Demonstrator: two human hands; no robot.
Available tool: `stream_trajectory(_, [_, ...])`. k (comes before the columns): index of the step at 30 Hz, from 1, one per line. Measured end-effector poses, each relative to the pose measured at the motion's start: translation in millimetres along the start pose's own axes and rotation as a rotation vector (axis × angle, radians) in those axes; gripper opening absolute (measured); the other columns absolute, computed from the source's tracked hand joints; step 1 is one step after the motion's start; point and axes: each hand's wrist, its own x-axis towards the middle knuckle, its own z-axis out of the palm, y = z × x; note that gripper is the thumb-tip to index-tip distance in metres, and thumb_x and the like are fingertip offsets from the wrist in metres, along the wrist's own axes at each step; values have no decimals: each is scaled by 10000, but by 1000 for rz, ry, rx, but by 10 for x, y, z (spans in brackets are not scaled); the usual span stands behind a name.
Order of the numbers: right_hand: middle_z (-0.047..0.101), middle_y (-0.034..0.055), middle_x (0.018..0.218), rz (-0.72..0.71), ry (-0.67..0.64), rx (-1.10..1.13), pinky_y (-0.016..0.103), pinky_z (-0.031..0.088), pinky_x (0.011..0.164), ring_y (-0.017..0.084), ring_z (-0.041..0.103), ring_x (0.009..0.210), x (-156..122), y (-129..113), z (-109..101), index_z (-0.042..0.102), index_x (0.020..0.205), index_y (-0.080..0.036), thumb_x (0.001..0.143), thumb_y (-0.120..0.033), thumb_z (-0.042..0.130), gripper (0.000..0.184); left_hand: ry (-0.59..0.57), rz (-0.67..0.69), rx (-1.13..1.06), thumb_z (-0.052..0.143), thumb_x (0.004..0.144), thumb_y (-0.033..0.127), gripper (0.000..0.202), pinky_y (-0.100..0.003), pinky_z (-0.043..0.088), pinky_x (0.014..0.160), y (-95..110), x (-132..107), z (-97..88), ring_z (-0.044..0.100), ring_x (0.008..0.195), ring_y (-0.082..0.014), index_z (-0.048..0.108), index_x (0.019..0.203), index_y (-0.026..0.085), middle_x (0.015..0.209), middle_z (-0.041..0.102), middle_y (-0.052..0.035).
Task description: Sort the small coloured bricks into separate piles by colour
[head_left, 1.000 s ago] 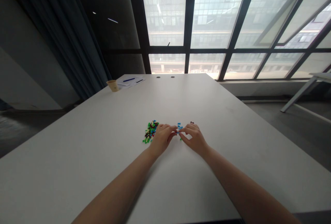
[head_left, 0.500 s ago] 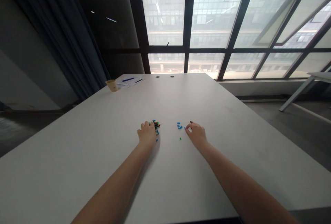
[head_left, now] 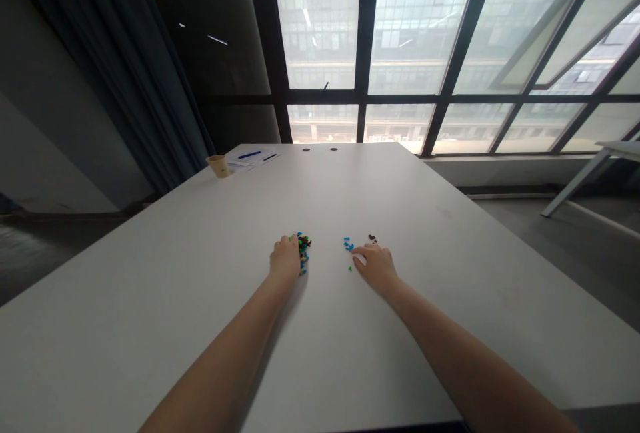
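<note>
My left hand (head_left: pixel 285 257) rests on the table against a small pile of toy bricks (head_left: pixel 305 244) in blue, green, brown and yellow. Its fingers are curled together at the pile's left side, their tips hidden. My right hand (head_left: pixel 376 265) has thumb and index finger apart, with nothing visible between them. The index fingertip is beside or touching the nearest of several loose blue bricks (head_left: pixel 347 240); I cannot tell which. A tiny green brick (head_left: pixel 350 269) lies just left of the thumb. Behind the right knuckles are a few brown bricks (head_left: pixel 372 238).
The white table (head_left: pixel 330 200) stretches toward the windows. At its far left stand a paper cup (head_left: pixel 219 166) and some sheets of paper (head_left: pixel 243 161) with a blue pen (head_left: pixel 249 154) and a dark pen (head_left: pixel 270 156). Two round inserts lie near the far edge.
My right hand has moved slightly left, and its pinch around a small blue brick has opened. More brown bricks show behind it. My left hand has shifted slightly at the pile.
</note>
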Motion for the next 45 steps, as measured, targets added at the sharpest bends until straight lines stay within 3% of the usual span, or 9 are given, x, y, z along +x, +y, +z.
stream_trajectory(6, [635,31,830,25,37,26,308,309,733,174,549,851,4,39,-22,663,886,-272,779,-254,510,188,40,22,-60,319,796,64,275,-315,406,648,1,1,-2,551,834,-237,534,951,136,924,567,-142])
stream_trajectory(10, [633,28,795,24,89,52,291,312,709,158,546,795,8,51,-75,669,845,-254,776,-251,508,175,130,43,-99,328,824,116,235,-332,414,673,13,-1,-33,546,850,-241,529,942,149,900,584,-118])
stream_trajectory(14, [611,15,727,10,122,70,283,309,686,144,527,714,12,43,-116,671,809,-251,774,-252,500,175,175,167,-336,424,822,221,157,-328,419,737,67,-11,-62,558,815,-204,569,817,161,837,616,-81])
stream_trajectory(21, [549,-2,633,-165,170,157,262,323,679,131,501,666,47,-2,-200,666,836,-242,783,-248,504,171,-1,263,-995,500,764,272,167,-308,469,717,318,-76,-47,601,757,-170,623,820,175,822,666,-49])
stream_trajectory(28, [542,-14,659,-290,204,227,285,331,778,134,508,707,18,-106,-249,631,904,-243,755,-309,583,169,-97,229,-1301,566,699,244,105,-260,464,633,420,-86,90,557,645,-124,569,765,162,674,603,-3])
stream_trajectory(34, [550,-9,664,-328,216,243,288,329,792,129,509,698,3,-137,-264,629,823,-234,779,-294,559,102,-173,283,-1348,571,704,262,116,-257,452,651,440,-122,74,545,659,-116,545,759,163,697,590,-3])
stream_trajectory(38, [550,-8,662,-323,231,244,280,330,767,127,507,693,-2,-152,-275,633,820,-234,783,-281,553,100,-77,267,-1274,468,787,305,167,-275,457,667,401,-102,53,552,677,-125,537,849,166,766,604,-26])
stream_trajectory(41, [557,-5,659,-309,240,242,275,331,740,131,510,699,9,-135,-270,640,825,-233,781,-279,553,108,20,246,-1024,410,818,263,168,-303,455,721,321,-74,48,562,739,-146,540,862,166,835,612,-52])
stream_trajectory(45, [546,-5,635,-154,309,221,266,337,703,129,509,670,87,29,-293,657,821,-224,773,-284,541,140,84,215,-420,421,800,176,206,-379,416,805,198,-63,62,506,969,-226,567,945,178,1027,582,-97])
